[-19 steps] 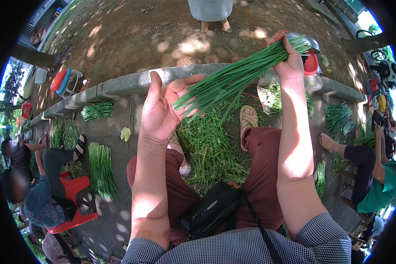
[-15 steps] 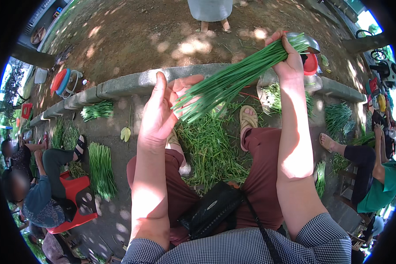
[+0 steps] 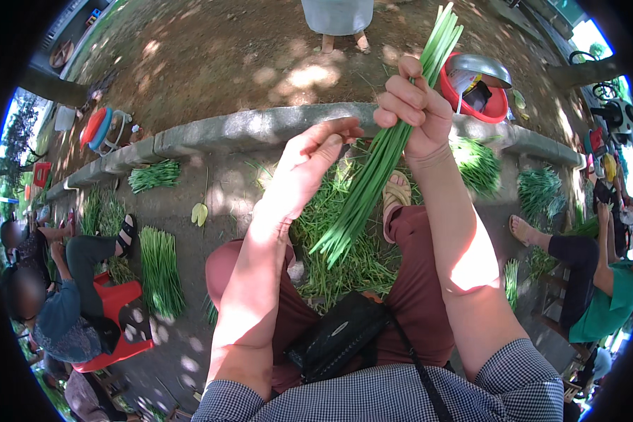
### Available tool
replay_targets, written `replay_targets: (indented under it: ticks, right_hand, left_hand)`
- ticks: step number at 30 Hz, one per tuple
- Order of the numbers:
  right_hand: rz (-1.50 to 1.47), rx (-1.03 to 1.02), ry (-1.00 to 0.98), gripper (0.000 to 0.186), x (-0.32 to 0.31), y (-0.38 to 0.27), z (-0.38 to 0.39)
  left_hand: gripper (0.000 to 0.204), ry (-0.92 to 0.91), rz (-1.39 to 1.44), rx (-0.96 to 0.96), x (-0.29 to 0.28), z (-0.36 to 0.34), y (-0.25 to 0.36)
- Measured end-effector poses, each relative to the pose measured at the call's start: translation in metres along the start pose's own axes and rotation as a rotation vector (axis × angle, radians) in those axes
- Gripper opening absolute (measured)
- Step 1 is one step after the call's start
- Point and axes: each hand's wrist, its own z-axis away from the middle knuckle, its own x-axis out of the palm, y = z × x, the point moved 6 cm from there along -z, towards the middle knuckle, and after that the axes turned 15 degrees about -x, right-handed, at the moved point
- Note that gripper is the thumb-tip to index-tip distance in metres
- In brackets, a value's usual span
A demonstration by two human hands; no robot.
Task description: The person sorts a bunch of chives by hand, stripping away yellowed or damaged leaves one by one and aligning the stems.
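A bunch of long green chives (image 3: 373, 179) slants across the middle, its paler ends up past my right hand and its tips down over the litter between my feet. My right hand (image 3: 422, 116) is closed around the upper part of the bunch. My left hand (image 3: 313, 158) is just left of the bunch, its fingers stretched toward the stalks and slightly bent, the thumb apart from them. I see nothing held in it. Beneath lies a heap of loose green trimmings (image 3: 352, 271), spread between my sandals.
A stone kerb (image 3: 225, 133) runs across ahead. Beyond it stand a red basin (image 3: 496, 105) with a metal bowl and a grey tub (image 3: 337, 17). More chive bundles lie left (image 3: 160, 271) and right (image 3: 475, 165). Seated people flank me on both sides; one uses a red chair (image 3: 119, 316).
My right hand has turned the bunch from a shallow slant to a steep one, tips swinging down. The left hand has moved right and its spread fingers have drawn in, away from the tips.
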Motion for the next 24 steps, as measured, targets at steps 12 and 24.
replay_targets:
  ticks: [12,24]
  right_hand:
    - [-0.107,0.024,-0.126,0.003,0.012,0.004,-0.002]
    - [0.147,-0.059,-0.056,0.012,0.002,0.006,-0.005]
  left_hand:
    - [0.016,0.01,-0.054,0.014,0.006,0.007,0.005]
    - [0.015,0.154,0.111,0.032,-0.012,0.008,0.006]
